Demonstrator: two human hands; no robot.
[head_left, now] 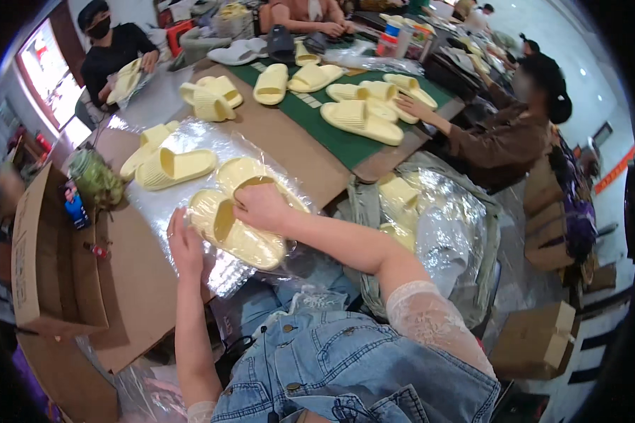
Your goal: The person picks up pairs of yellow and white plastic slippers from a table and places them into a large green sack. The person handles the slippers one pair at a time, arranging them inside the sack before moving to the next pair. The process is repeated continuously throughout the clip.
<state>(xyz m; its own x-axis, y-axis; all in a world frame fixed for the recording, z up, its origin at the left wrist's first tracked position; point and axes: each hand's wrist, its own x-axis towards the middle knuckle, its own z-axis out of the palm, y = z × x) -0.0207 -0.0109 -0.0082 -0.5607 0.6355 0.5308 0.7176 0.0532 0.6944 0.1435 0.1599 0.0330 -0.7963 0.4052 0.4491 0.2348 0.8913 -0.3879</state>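
Observation:
Two pale yellow slide slippers lie side by side in front of me, the near slipper (pixel 250 243) and the far slipper (pixel 289 194). Clear, shiny plastic wraps at least the near one. My right hand (pixel 261 206) bends its closed fingers down between the two, at the near slipper's strap; its fingertips are hidden. Along that slipper's left end, my left hand (pixel 185 243) rests with fingers stretched out against the plastic. A second yellow pair, with its front slipper (pixel 176 168), sits on clear plastic sheets (pixel 144 204) just beyond.
An open cardboard box (pixel 56 268) stands at the left, near a jar (pixel 95 178) and a blue figurine (pixel 75 206). More yellow slippers lie on a green mat (pixel 317 141), where a co-worker's hand (pixel 416 109) reaches in. Bagged slippers fill a sack (pixel 430 211) at my right.

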